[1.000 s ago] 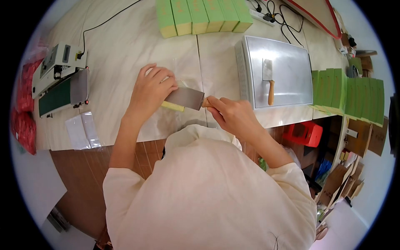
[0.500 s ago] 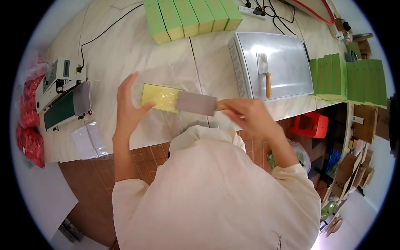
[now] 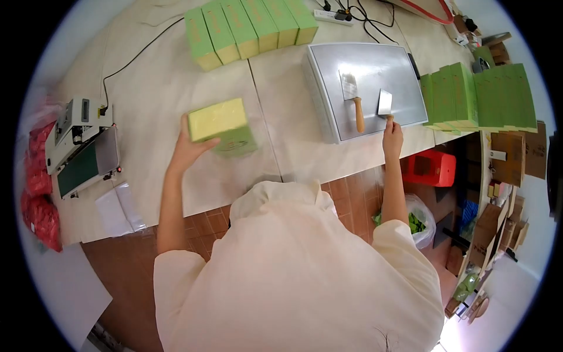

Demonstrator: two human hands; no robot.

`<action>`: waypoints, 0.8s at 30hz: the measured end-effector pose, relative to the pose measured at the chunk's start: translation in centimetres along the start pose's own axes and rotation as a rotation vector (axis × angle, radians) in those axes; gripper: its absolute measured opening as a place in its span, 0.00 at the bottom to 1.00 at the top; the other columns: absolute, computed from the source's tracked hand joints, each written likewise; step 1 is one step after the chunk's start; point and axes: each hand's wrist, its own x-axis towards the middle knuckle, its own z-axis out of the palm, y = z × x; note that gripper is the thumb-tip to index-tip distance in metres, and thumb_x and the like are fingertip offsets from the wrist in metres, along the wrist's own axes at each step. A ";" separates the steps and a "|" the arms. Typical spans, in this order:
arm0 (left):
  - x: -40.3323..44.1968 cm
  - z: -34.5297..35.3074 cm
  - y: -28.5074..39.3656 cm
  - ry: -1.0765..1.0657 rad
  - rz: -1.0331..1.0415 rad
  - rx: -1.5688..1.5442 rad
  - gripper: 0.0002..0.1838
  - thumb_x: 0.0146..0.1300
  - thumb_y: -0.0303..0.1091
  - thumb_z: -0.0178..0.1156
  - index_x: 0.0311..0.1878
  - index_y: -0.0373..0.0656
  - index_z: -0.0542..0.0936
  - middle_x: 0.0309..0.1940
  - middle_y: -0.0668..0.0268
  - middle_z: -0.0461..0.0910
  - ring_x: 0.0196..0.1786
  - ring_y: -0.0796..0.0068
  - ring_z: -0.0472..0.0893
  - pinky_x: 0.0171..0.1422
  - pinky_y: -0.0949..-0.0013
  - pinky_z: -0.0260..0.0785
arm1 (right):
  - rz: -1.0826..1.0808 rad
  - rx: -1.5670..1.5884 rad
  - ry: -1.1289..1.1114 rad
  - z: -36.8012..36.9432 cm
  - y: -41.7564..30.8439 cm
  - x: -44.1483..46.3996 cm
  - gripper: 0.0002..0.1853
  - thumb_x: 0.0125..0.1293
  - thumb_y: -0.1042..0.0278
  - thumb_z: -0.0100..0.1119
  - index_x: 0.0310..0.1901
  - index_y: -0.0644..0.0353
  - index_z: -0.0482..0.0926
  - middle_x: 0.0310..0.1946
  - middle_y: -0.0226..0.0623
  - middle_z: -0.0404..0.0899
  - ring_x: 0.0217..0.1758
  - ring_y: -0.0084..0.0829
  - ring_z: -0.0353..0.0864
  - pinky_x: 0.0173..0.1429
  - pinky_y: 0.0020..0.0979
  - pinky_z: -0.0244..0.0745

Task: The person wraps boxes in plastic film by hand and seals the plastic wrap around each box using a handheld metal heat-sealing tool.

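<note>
A green and yellow box [image 3: 234, 142] in shiny clear film is tilted on the table, its yellow side up. My left hand [image 3: 191, 145] grips its left end, thumb across the near edge. Over the right front of the metal-topped unit [image 3: 387, 66], my right hand [image 3: 393, 138] is closed on the wooden handle of a scraper [image 3: 385, 102], whose blade is at the metal surface. A second scraper [image 3: 359, 111] with a wooden handle lies on the same surface, left of the first.
Green boxes [image 3: 246, 29] stand in a row at the back; more [image 3: 469, 97] stand at the right. A sealing machine [image 3: 88, 144] is at the left, near clear bags [image 3: 119, 210]. A power strip [image 3: 333, 17] lies behind. Below the table are a red stool [image 3: 431, 168] and a bag [image 3: 419, 220].
My right hand has carried its scraper from the box to the metal surface. My left hand has closed on the box, now tilted with its green side showing.
</note>
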 end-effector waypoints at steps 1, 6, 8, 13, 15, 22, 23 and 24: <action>0.7 1.1 0.3 0.085 0.020 -0.013 0.44 0.51 0.32 0.77 0.67 0.39 0.60 0.60 0.59 0.71 0.62 0.67 0.73 0.65 0.66 0.68 | 0.008 -0.040 0.016 0.3 -0.8 -0.9 0.22 0.74 0.53 0.48 0.53 0.66 0.77 0.46 0.54 0.82 0.50 0.51 0.81 0.54 0.46 0.73; 3.0 9.0 1.7 0.397 0.009 -0.070 0.48 0.50 0.40 0.79 0.65 0.37 0.55 0.55 0.54 0.71 0.58 0.60 0.73 0.62 0.61 0.68 | -0.532 -0.168 0.220 2.5 -7.0 -6.5 0.23 0.66 0.65 0.60 0.61 0.63 0.72 0.58 0.48 0.74 0.64 0.49 0.70 0.65 0.44 0.65; 2.1 12.7 3.2 0.607 0.039 -0.056 0.50 0.50 0.41 0.78 0.66 0.36 0.53 0.58 0.50 0.66 0.60 0.55 0.70 0.65 0.57 0.64 | -0.586 0.273 -0.059 4.3 -11.6 -11.2 0.31 0.61 0.68 0.67 0.65 0.62 0.68 0.60 0.48 0.73 0.65 0.50 0.68 0.68 0.44 0.63; -2.8 18.5 3.4 0.459 0.350 0.195 0.50 0.50 0.35 0.76 0.69 0.34 0.54 0.65 0.45 0.61 0.66 0.48 0.64 0.69 0.54 0.59 | -0.452 0.690 -0.491 6.3 -17.4 -18.7 0.54 0.51 0.59 0.79 0.72 0.69 0.53 0.66 0.54 0.65 0.71 0.45 0.64 0.73 0.40 0.61; -4.4 18.4 3.8 0.268 0.491 0.197 0.46 0.54 0.33 0.72 0.71 0.34 0.55 0.66 0.47 0.62 0.68 0.50 0.65 0.70 0.54 0.58 | -0.346 0.664 -0.328 6.0 -17.6 -19.4 0.57 0.48 0.61 0.80 0.73 0.69 0.50 0.65 0.53 0.65 0.69 0.43 0.65 0.71 0.39 0.63; -1.8 13.8 4.9 0.396 0.047 -0.545 0.30 0.78 0.49 0.38 0.74 0.40 0.54 0.72 0.56 0.62 0.72 0.63 0.63 0.77 0.60 0.51 | -0.416 0.573 -0.416 5.4 -17.0 -19.6 0.45 0.50 0.71 0.74 0.68 0.66 0.58 0.62 0.49 0.67 0.65 0.43 0.69 0.68 0.39 0.65; -1.6 13.2 5.2 0.404 0.048 -0.545 0.30 0.78 0.49 0.38 0.74 0.40 0.54 0.72 0.56 0.62 0.72 0.63 0.63 0.77 0.60 0.51 | -0.421 0.573 -0.422 5.4 -17.5 -19.8 0.45 0.50 0.71 0.74 0.68 0.66 0.58 0.62 0.49 0.67 0.65 0.43 0.69 0.68 0.39 0.65; -1.6 12.6 5.5 0.381 0.064 -0.560 0.31 0.79 0.51 0.34 0.75 0.40 0.53 0.72 0.56 0.62 0.73 0.64 0.63 0.78 0.61 0.50 | -0.494 0.580 -0.450 5.2 -18.3 -20.0 0.45 0.49 0.71 0.74 0.67 0.66 0.59 0.62 0.49 0.67 0.66 0.44 0.69 0.69 0.39 0.65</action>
